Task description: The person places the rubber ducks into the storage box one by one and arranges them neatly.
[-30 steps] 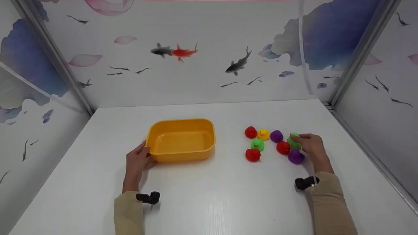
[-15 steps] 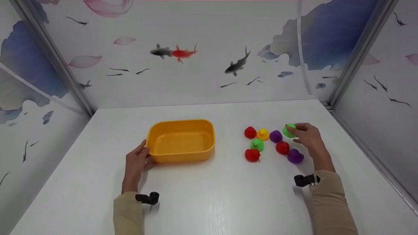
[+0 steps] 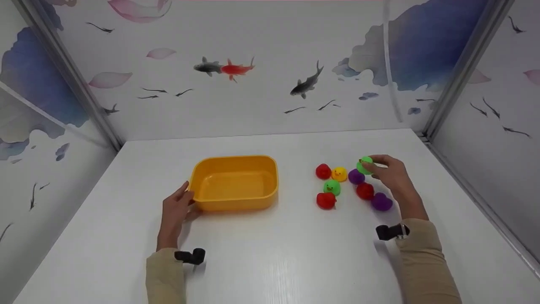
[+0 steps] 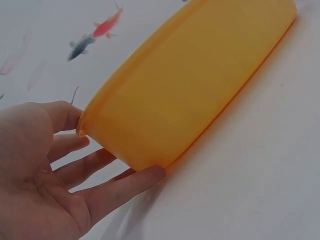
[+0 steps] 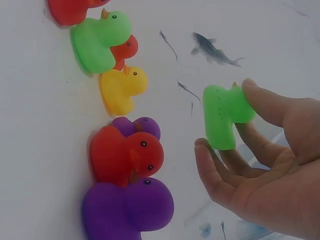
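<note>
My right hand [image 3: 390, 173] pinches a green rubber duck [image 3: 364, 165] [image 5: 223, 115] by its head and holds it lifted above the table. Below it sit several ducks: two red [image 3: 365, 191] [image 3: 326, 200], two purple [image 3: 382, 202] [image 3: 355, 176], a yellow one [image 3: 339, 173], another green one [image 3: 332, 187] and a third red one [image 3: 323, 171]. A yellow tub [image 3: 234, 181] [image 4: 190, 85] stands empty at centre left. My left hand [image 3: 176, 210] [image 4: 60, 175] rests with straight fingers against the tub's near left corner.
The white table [image 3: 270, 253] is walled on three sides by panels painted with fish. Metal corner posts [image 3: 460, 71] stand at the back left and back right. A black wrist camera mount [image 3: 390, 231] sits on each sleeve.
My right hand has lifted the green duck off the table out of the cluster and carried it up and to the left. The left hand and tub have stayed still.
</note>
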Demonstrator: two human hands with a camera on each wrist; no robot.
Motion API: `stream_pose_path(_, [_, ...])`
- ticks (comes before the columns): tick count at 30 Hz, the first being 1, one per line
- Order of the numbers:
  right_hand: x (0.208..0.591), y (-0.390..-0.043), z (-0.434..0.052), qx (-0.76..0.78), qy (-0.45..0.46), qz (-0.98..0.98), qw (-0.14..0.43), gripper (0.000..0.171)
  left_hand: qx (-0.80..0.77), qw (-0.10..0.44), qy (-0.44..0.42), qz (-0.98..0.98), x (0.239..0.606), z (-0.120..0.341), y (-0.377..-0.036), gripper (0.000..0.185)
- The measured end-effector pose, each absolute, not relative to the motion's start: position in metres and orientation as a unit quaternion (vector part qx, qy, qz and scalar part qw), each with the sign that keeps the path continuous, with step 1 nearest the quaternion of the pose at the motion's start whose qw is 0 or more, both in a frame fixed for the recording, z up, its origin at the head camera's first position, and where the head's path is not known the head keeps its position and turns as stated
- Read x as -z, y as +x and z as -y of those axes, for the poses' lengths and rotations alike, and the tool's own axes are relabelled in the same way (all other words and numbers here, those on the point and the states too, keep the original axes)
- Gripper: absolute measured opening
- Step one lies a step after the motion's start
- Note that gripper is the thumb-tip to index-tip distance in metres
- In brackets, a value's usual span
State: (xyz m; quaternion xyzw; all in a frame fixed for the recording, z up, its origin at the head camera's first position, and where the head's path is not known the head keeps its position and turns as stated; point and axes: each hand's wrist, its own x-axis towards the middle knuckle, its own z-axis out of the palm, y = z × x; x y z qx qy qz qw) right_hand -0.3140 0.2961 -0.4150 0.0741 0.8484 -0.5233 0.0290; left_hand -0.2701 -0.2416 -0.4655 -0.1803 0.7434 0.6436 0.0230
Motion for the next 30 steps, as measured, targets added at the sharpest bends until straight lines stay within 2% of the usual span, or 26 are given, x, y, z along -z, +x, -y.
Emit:
stream_pose_path(7, [0.413, -0.316, -0.280, 0.518, 0.064, -0.851, 0.061, 0.067, -0.645, 0.023, -0.178, -0.743, 0.465, 0.243, -0.270, 0.056])
stream_pose_path(17, [0.410, -0.318, -0.254, 0.505, 0.033, -0.860, 0.062, 0.052, -0.647, 0.021, -0.183, -0.740, 0.466, 0.242, -0.273, 0.053])
stream_pose_path(30, [0.406, -0.322, -0.217, 0.539, -0.036, -0.837, 0.090, 0.044, -0.642, 0.020, -0.185, -0.743, 0.465, 0.241, -0.272, 0.054])
